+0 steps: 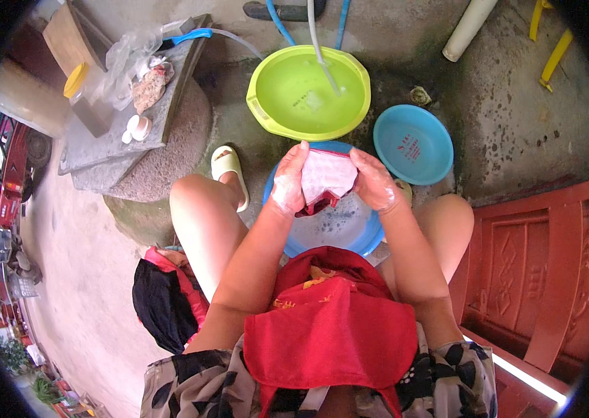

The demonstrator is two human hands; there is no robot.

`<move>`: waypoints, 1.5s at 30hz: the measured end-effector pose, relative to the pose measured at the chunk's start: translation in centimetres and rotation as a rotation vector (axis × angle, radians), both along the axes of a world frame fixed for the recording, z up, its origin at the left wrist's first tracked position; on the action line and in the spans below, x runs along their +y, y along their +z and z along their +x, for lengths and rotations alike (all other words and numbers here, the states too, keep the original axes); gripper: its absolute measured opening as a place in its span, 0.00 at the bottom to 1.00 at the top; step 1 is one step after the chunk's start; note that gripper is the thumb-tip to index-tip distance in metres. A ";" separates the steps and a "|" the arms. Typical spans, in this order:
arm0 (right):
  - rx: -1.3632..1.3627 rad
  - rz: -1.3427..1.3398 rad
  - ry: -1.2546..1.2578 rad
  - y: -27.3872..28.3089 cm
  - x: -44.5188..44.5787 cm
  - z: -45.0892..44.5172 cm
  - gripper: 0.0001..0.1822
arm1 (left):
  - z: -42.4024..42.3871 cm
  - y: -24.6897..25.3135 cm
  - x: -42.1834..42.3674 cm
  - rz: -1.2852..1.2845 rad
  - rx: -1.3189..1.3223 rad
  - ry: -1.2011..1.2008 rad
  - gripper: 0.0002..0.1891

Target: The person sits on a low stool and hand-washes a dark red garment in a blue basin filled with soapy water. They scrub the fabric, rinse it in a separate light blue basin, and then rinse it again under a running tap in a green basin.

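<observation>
A wet-looking cloth (329, 172), pale pink with dark red edges, is stretched between my two hands. My left hand (289, 180) grips its left side, the thumb at the upper corner. On the opposite side my right hand (373, 180) pinches the other upper corner. White suds cling to both wrists. Below the cloth stands a blue basin (378, 237) of cloudy, sudsy water, partly hidden by my arms and red apron (331, 334). Just beyond it is a lime-green basin (254, 112) full of water, with a pale hose (315, 31) running into it.
A smaller blue basin (404, 138) sits at the right. Left, a stone slab (169, 123) bears a yellow-lidded bottle (85, 104), a small white tub (139, 128), plastic bags and a blue brush (190, 35). Black and pink clothes (166, 303) lie beside my left leg; a red door (524, 271) stands right.
</observation>
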State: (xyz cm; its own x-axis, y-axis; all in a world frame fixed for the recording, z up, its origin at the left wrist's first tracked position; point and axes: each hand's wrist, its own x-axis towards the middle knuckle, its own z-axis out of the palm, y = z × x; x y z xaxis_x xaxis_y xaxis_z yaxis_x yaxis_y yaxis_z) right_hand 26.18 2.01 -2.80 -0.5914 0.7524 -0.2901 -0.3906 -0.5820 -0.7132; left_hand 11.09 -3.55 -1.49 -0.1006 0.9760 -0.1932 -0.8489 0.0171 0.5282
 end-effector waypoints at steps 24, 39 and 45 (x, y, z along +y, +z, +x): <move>-1.375 1.671 -0.316 -2.4 -0.6 -5.5 0.15 | 3.6 -7.3 1.9 -0.329 0.149 0.195 0.19; -1.051 0.858 -0.374 -0.4 3.5 -0.9 0.23 | 1.0 -5.6 0.7 0.046 1.065 -0.039 0.09; -1.175 1.339 0.207 -2.4 1.1 1.9 0.15 | -1.7 -8.9 0.4 -0.210 1.815 0.370 0.13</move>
